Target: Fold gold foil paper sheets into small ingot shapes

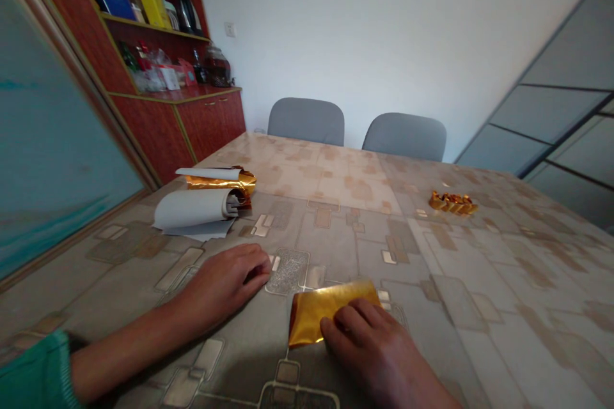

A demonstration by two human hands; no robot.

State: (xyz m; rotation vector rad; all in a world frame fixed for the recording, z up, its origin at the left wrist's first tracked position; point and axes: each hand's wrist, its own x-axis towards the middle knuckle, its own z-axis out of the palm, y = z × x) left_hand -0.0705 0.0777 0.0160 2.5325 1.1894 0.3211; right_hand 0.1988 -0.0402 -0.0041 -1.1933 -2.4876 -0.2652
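- Here's the folded gold foil sheet (333, 311), flat on the tabletop (503, 313) right in front of the person, long axis running crosswise, rising slightly to the right!
- Right hand (369, 351) is on it, fingers (350, 326) pressing down on the near edge; thumb's hidden, so can't tell if it's pinching.
- Left hand (223, 284) sits just beside, loosely curled, holding nothing.
- Further out, left: a rolled grey paper (194, 209) and gold foil roll (220, 182).
- Far right: a small heap of folded gold pieces (453, 202).
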